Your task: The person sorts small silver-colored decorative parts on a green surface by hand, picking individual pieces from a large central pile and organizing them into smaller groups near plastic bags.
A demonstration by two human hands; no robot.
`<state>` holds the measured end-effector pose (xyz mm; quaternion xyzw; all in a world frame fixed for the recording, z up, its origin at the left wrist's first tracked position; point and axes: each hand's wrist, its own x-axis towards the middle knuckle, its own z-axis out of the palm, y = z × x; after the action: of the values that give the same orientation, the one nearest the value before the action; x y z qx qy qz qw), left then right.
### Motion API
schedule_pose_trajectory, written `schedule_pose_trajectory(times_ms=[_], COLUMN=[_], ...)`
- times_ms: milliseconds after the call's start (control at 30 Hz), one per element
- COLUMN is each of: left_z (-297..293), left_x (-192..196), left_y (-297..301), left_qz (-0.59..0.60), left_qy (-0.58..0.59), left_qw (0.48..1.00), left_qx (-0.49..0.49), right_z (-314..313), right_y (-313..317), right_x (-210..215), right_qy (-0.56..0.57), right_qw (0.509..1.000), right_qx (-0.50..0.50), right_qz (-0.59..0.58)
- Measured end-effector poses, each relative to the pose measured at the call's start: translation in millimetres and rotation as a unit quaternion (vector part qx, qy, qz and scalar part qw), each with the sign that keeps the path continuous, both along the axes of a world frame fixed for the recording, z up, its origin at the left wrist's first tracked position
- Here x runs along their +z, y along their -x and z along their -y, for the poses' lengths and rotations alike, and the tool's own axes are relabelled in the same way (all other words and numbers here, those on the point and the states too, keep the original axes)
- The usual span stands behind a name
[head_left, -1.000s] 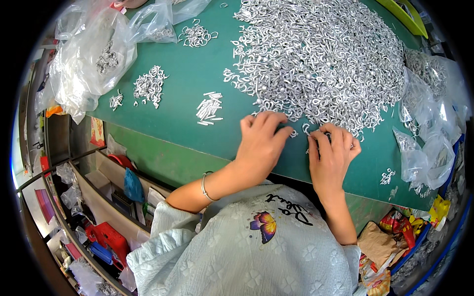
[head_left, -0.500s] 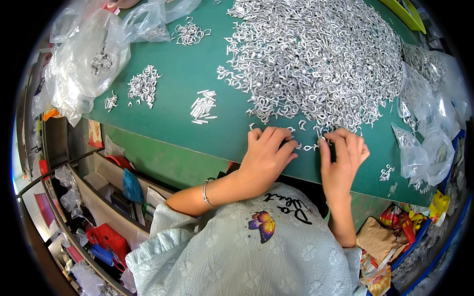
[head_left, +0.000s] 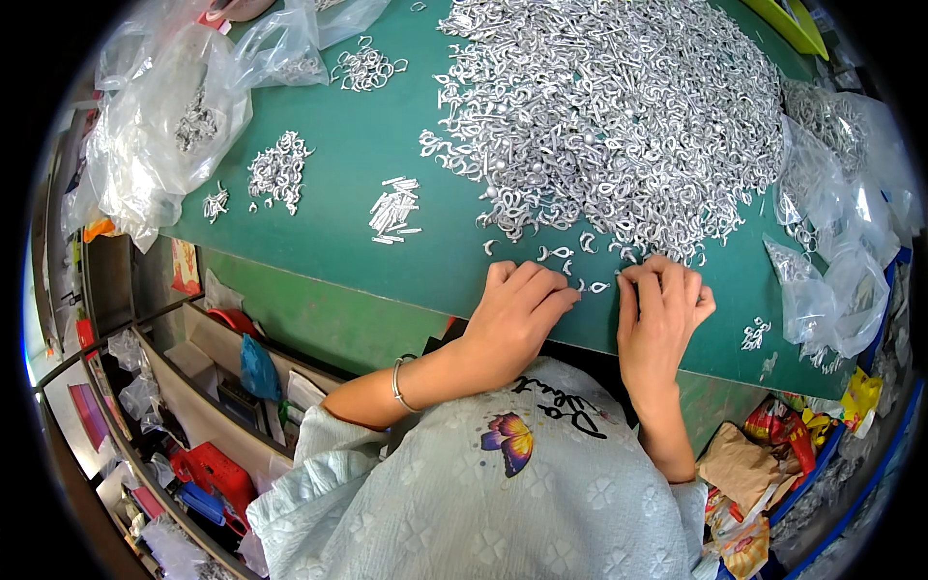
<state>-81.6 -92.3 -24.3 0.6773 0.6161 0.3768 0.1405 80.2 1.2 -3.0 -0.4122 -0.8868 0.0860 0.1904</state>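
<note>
A broad heap of small silver metal pieces (head_left: 619, 126), many of them curved or looped, covers much of the green tabletop (head_left: 329, 193). At the table's near edge my left hand (head_left: 522, 307) has its fingers curled together, and the fingertips hide anything between them. To its right my right hand (head_left: 663, 314) has thumb and fingers drawn together at the heap's near fringe; what they pinch is too small to make out. Between the hands lie loose pieces, among them a looped piece (head_left: 598, 287) and a curved piece (head_left: 587, 242).
Small separate piles sit on the left: straight bars (head_left: 394, 211), curved pieces (head_left: 279, 172) and rings (head_left: 367, 70). Clear plastic bags (head_left: 174, 126) lie at the left edge, with more bags (head_left: 836, 280) at the right. A small pile (head_left: 755, 334) sits near right.
My left hand has drawn slightly down with its fingers curled closer. My right hand has shifted a little left, its fingers closer together. Several loose pieces between the hands have changed places.
</note>
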Motion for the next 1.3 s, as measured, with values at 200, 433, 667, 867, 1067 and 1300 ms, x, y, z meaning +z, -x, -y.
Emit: schedule_pose_trajectory(times_ms=[200, 433, 667, 867, 1067, 1300], left_z=[2.7, 1.1, -5.1, 3.9, 4.4, 11.3], left_x=[1.4, -6.5, -0.7, -2.8, 0.4, -3.5], left_y=[-12.6, -23.7, -23.6, -13.4, -14.7, -9.3], left_qz=[0.008, 0.049, -0.025, 0.001, 0.002, 0.009], left_qy=[-0.003, 0.007, -0.002, 0.004, 0.001, 0.005], left_qw=[0.998, 0.997, 0.993, 0.996, 0.997, 0.999], left_qx=[-0.069, -0.056, -0.112, -0.093, -0.074, -0.038], right_z=[6.2, 4.4, -31.9, -26.9, -31.2, -26.5], right_y=[-17.2, -23.4, 27.0, -0.3, 28.7, 21.0], right_x=[5.8, 10.5, 0.7, 12.1, 13.5, 6.9], right_qy=[0.034, 0.104, -0.015, -0.013, -0.025, 0.022], right_qw=[0.998, 0.987, 0.995, 1.0, 0.995, 0.996], right_qx=[0.052, 0.094, 0.061, 0.025, 0.079, 0.09], right_qz=[-0.011, -0.083, -0.077, 0.005, -0.056, -0.019])
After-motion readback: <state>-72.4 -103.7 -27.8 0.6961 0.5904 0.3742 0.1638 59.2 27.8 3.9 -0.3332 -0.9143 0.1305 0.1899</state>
